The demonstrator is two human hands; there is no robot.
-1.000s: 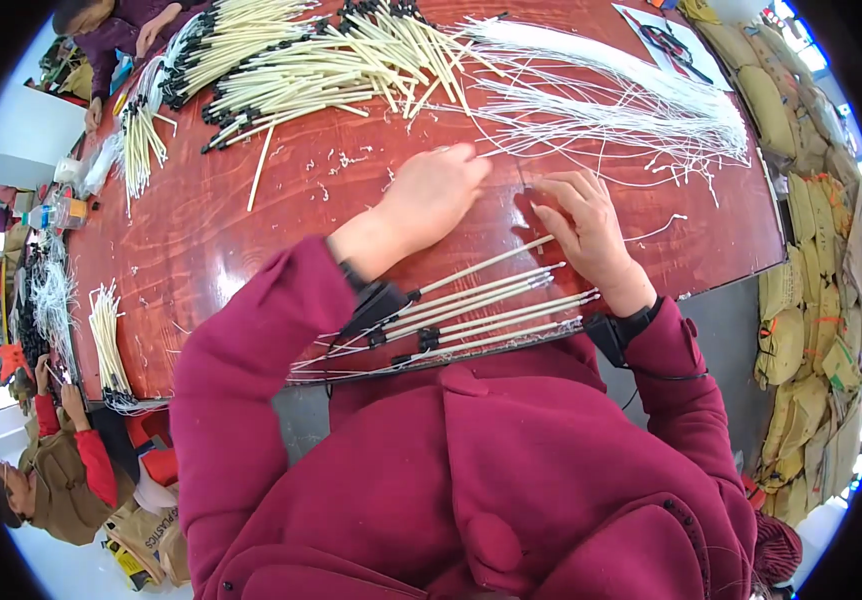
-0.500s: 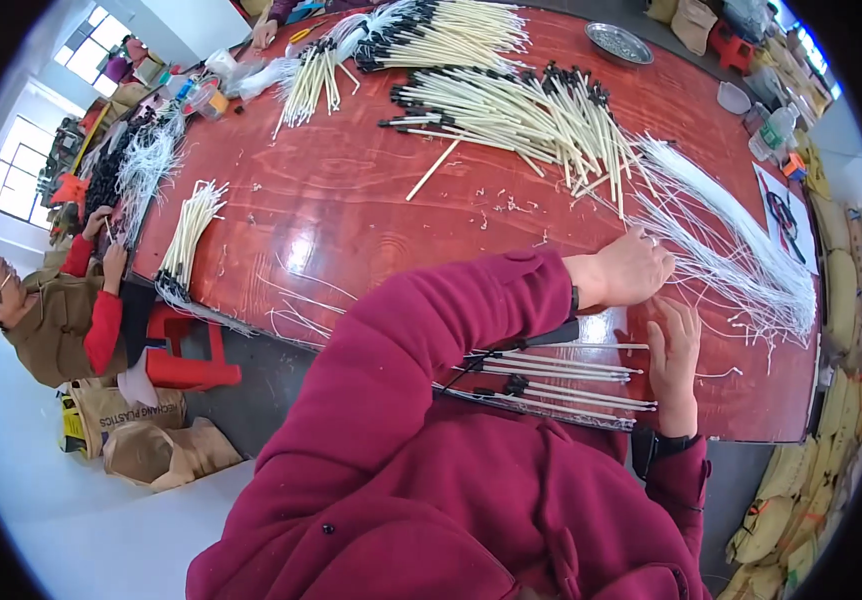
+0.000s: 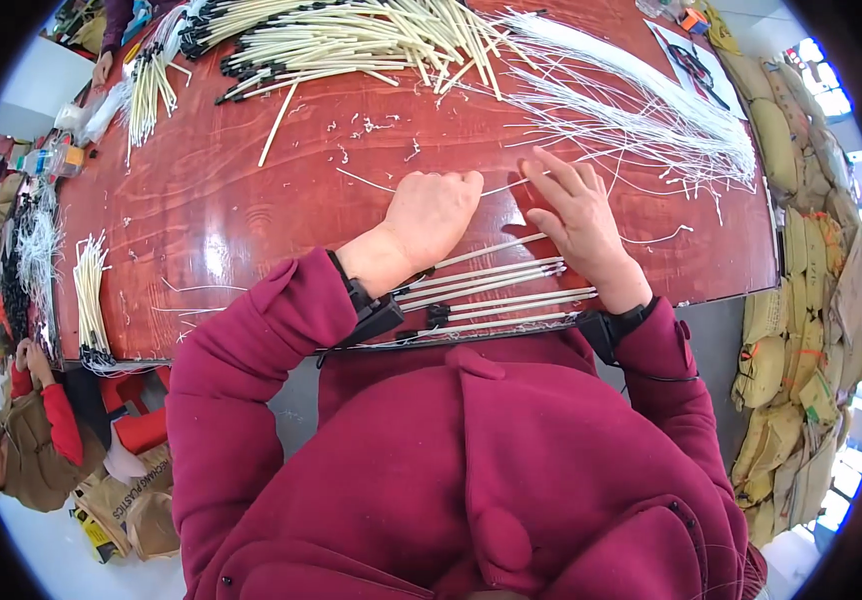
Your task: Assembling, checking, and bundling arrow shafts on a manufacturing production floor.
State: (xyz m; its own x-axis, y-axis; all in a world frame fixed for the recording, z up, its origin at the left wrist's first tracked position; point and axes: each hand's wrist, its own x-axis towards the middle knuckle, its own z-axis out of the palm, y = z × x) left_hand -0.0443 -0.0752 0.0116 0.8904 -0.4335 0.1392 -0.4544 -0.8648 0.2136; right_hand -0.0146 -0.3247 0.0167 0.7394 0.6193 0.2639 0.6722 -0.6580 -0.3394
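My left hand (image 3: 433, 218) is closed over the red table, gripping a thin white cord (image 3: 501, 187). One end of the cord sticks out to the left of the fist. Its other side runs to my right hand (image 3: 581, 215), whose fingers are stretched and thumb stands apart; whether they touch the cord is unclear. Below the hands, several pale rods (image 3: 496, 280) with dark fittings lie side by side at the near table edge. Beyond my right hand spreads a large bundle of white cords (image 3: 651, 115).
A big heap of cream rods with black ends (image 3: 351, 50) lies across the far table (image 3: 281, 215). A smaller rod bundle (image 3: 89, 295) is at the left edge. Scissors (image 3: 691, 65) rest on white paper. Sacks (image 3: 801, 290) line the right; co-workers' hands show left and far left.
The view has swung to the right and down. My left hand has drawn away from my right, with a length of cord now spanning between them. My right hand has risen from beside the rods.
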